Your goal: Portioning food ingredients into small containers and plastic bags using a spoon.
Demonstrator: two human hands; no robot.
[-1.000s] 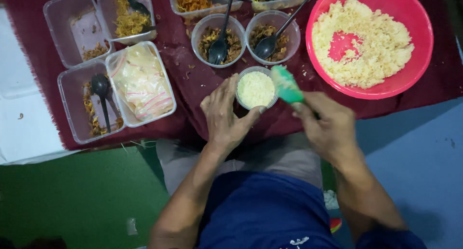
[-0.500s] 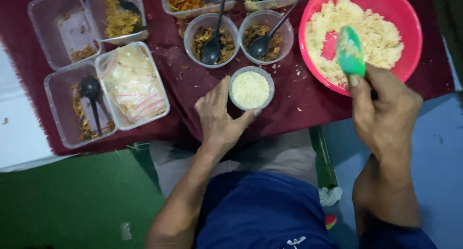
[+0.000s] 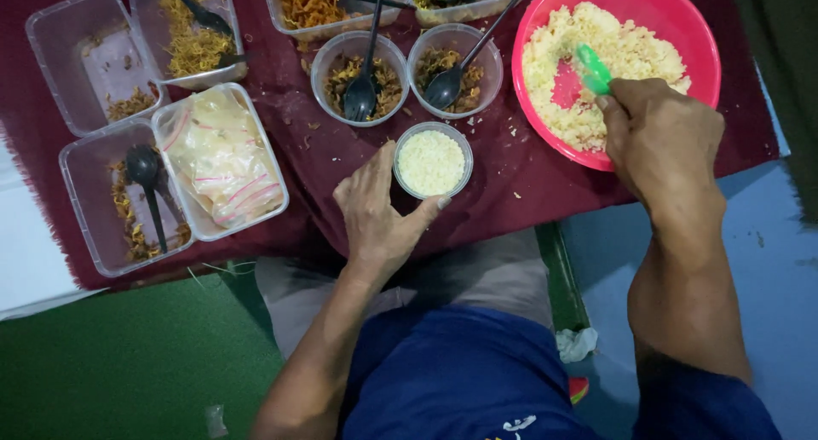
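small round cup [image 3: 432,161] | rice-filled, upright | green spoon [image 3: 594,69] | probably scooping

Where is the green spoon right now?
The green spoon is upper right in the head view, held by the right hand over the rice in the pink bowl.

Single head-worn view, looking steeply down from above the seated lap, facing forward over a maroon cloth [image 3: 290,150]. Close range: forearms fill the lower half, left hand [image 3: 379,214] near centre beside a small round cup of rice [image 3: 432,161], right hand [image 3: 665,133] upper right over a pink bowl [image 3: 682,31]. Cropped at top beyond the hands. No second view shared.
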